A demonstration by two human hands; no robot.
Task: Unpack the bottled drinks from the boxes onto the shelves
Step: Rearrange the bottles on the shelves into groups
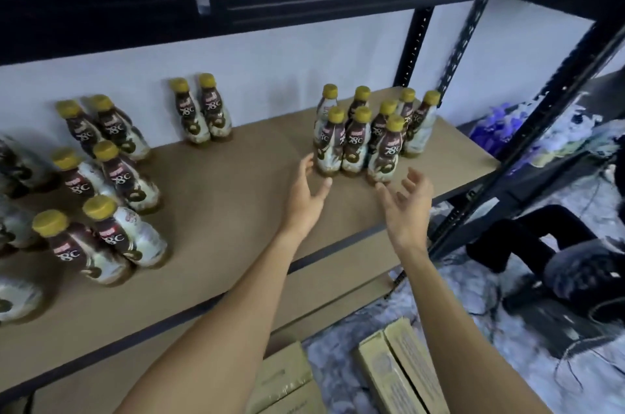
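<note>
— Where?
— One o'clock on the shelf [236, 197]: bottles [355, 149] upright, packed tight.
— Hands?
— Left hand [309, 192] spread, empty, just beside the front-left one. Right hand [406, 198] spread, empty, near the front-right.
— Handling?
— Probably stiff, weighty, slick-labelled; best gripped at the waist.
— In the way?
— Other bottles [125, 176] at nine, post [527, 143] at three, boxes [402, 369] at six.

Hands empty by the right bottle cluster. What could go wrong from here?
1. The right cluster is packed tight; a nudge from the left hand, close beside the front-left bottle, may topple several.
2. The right hand hovers before the front-right bottle; a knock forward might send it off the shelf edge.
</note>
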